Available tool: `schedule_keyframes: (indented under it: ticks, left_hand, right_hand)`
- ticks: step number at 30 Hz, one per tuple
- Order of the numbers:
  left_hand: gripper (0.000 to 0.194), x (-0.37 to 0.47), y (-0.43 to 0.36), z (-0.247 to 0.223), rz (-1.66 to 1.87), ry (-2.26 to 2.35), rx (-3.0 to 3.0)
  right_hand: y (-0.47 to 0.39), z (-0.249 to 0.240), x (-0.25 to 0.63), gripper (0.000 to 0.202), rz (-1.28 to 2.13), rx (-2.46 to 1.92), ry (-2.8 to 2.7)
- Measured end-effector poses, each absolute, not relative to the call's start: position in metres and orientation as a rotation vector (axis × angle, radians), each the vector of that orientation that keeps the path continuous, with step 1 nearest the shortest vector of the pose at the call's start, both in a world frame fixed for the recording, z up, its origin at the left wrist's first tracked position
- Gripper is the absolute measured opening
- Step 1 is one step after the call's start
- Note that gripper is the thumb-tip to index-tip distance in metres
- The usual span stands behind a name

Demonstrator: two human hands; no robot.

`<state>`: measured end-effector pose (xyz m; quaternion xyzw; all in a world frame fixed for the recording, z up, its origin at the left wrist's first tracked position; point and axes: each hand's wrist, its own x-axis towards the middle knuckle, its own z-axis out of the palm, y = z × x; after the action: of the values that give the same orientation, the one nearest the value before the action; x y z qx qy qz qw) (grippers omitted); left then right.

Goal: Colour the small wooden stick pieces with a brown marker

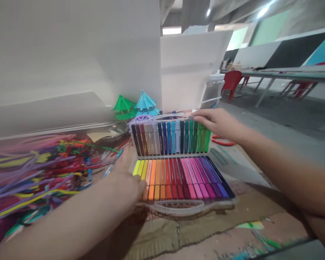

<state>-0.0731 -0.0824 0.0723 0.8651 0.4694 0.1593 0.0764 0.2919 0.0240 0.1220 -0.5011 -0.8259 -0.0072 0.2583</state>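
Observation:
A clear plastic marker case (179, 205) stands opened in front of me, its lid raised at the back. Felt-tip markers (176, 177) fill both halves in a row of colours, yellow through purple in the lower half, dark brown through green in the lid. My left hand (128, 184), somewhat blurred, grips the left side of the lower half, thumb over the yellow end. At the lid's top right corner, my right hand (215, 122) is closed on the edge, thumb in front.
Loose pipe cleaners (51, 169) heap up on the left. Behind the case are a green paper tree (124, 107), a light blue paper tree (144, 103) and a clear bottle (212, 90). Torn cardboard (162, 238) lies underneath. A red chair (231, 83) and long table (281, 74) stand farther back.

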Motion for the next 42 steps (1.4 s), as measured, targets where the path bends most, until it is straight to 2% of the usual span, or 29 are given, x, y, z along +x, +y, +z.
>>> schedule_keyframes:
  ticks: [3,5,10,15,18,20,23,29,42]
  left_hand:
    - [0.030,-0.063,-0.082,0.056,0.286,1.347,2.603]
    - [0.018,-0.057,-0.079,0.054,0.195,1.311,2.605]
    - [0.007,-0.053,-0.066,0.085,-0.141,1.173,2.701]
    - [0.019,-0.063,-0.027,0.115,0.348,1.476,2.900]
    - [0.028,-0.072,-0.002,0.117,0.733,1.575,2.967]
    - [0.037,-0.076,0.010,0.112,0.853,1.522,3.023]
    - [0.043,-0.078,0.021,0.101,0.891,1.515,3.067]
    - [0.043,-0.073,0.028,0.085,0.877,1.518,3.126]
    - [0.054,-0.070,0.028,0.083,0.816,1.633,3.046]
  right_hand:
    - [0.037,0.112,0.295,0.038,-0.062,-1.400,-2.166]
    - [0.044,0.107,0.297,0.038,-0.065,-1.403,-2.148]
    - [0.048,0.099,0.299,0.040,-0.085,-1.364,-2.138]
    - [0.043,0.098,0.294,0.041,-0.121,-1.330,-2.133]
    - [0.042,0.097,0.293,0.042,-0.141,-1.308,-2.146]
    - [0.043,0.096,0.294,0.041,-0.143,-1.303,-2.143]
    - [0.044,0.094,0.294,0.041,-0.146,-1.301,-2.134]
    - [0.041,0.095,0.292,0.044,-0.170,-1.273,-2.142]
    - [0.037,0.096,0.290,0.043,-0.176,-1.237,-2.160]
